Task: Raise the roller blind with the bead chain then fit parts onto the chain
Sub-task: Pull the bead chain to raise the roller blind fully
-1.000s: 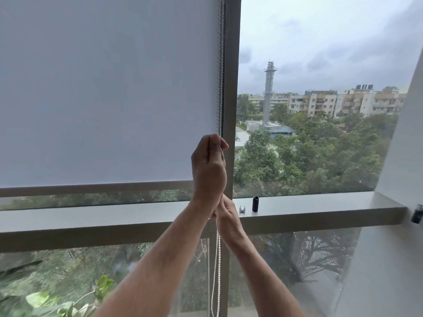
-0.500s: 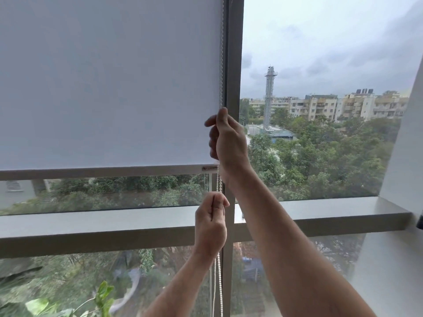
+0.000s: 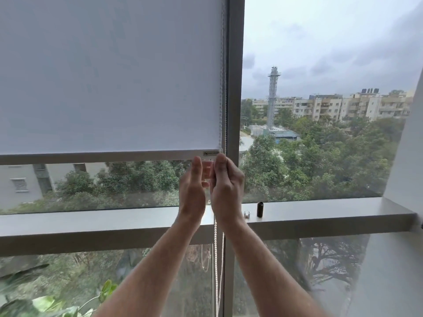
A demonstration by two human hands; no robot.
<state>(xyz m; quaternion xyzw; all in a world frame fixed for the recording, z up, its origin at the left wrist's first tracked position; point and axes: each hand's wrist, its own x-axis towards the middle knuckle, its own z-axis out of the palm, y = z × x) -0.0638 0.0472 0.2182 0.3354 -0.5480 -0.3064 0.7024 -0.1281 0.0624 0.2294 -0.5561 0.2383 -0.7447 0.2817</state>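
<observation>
The white roller blind [image 3: 109,76] covers the upper left pane, its grey bottom rail [image 3: 91,157] well above the sill. The white bead chain [image 3: 215,259] hangs along the blind's right edge and down past the sill. My right hand [image 3: 227,186] is closed around the chain just under the rail, thumb up. My left hand [image 3: 192,191] is beside it on the left at the same height, its fingers loosely spread toward the chain without a visible grip. A small black cylinder [image 3: 260,209] and a small clear part [image 3: 246,214] stand on the sill to the right of my hands.
A grey vertical window frame [image 3: 235,88] runs right behind the chain. The grey sill [image 3: 332,213] spans the window. A white wall [image 3: 407,168] closes the right side. Plant leaves [image 3: 45,303] show at bottom left behind the lower glass.
The blind's bottom rail has risen further above the sill. My right hand came down the chain and my left hand went up, so both now sit side by side under the rail.
</observation>
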